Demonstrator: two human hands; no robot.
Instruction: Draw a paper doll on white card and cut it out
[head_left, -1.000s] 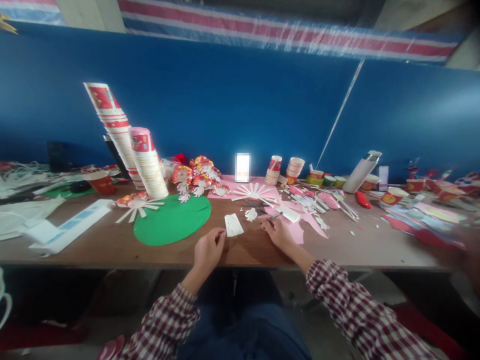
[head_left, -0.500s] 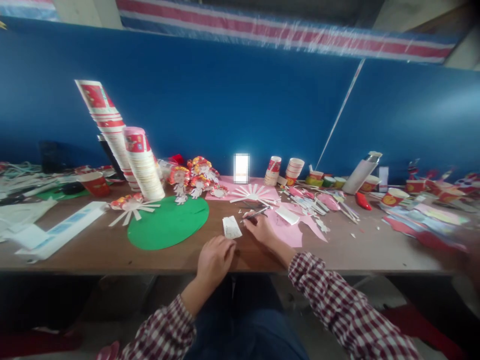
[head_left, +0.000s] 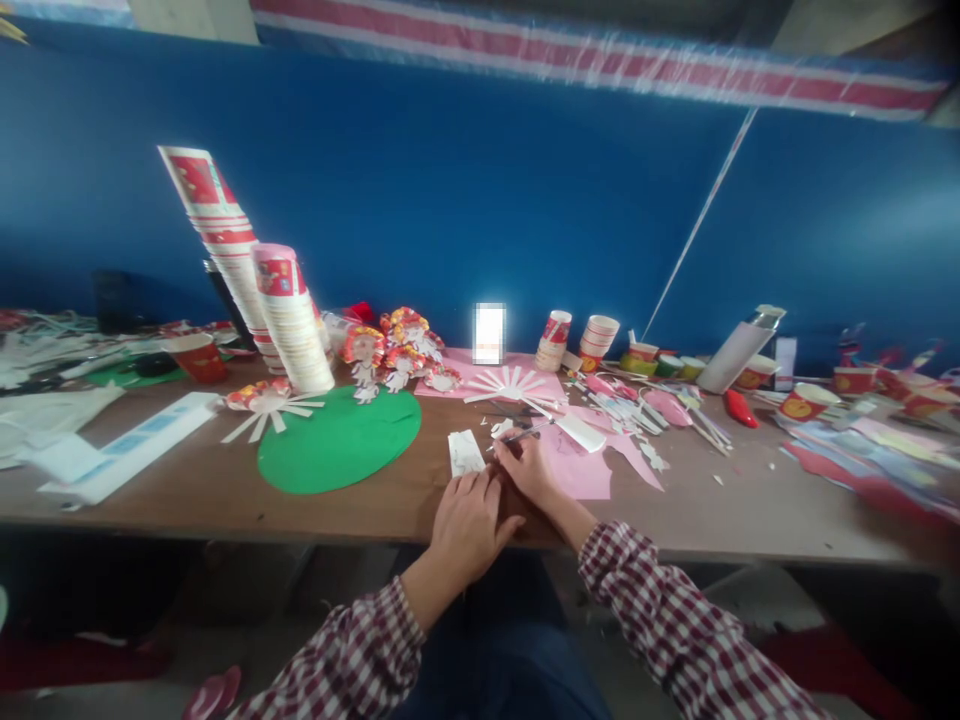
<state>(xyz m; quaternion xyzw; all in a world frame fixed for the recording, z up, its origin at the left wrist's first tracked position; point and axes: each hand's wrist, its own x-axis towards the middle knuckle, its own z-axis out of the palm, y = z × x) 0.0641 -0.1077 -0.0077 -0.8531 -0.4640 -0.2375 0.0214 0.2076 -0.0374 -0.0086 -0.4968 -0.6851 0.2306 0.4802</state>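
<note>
My left hand (head_left: 466, 525) lies with fingers stretched over the near edge of a small white paper piece (head_left: 466, 452), its thumb apart. Faint drawn lines show on that paper. Just right of it, my right hand (head_left: 529, 468) is closed in a writing grip on a thin dark pen (head_left: 525, 432), which slants up to the right. The pen's tip is hidden by the fingers. A small white scrap (head_left: 500, 428) lies beyond the right fingertips. Pink paper (head_left: 577, 470) is beside the right hand, and a green paper oval (head_left: 337, 445) lies to the left.
Tall paper-cup stacks (head_left: 289, 320) stand at the left. Decorated paper figures (head_left: 401, 350) and a fan of white strips (head_left: 514, 385) are at the back. Shorter cup stacks (head_left: 553, 342), a leaning bottle (head_left: 739, 350) and a red pepper-shaped object (head_left: 741, 408) stand or lie rightward.
My left hand has moved right and flattened, its fingers now spread onto the paper's near edge. My right hand stays close by with the pen. The view has shifted slightly.
</note>
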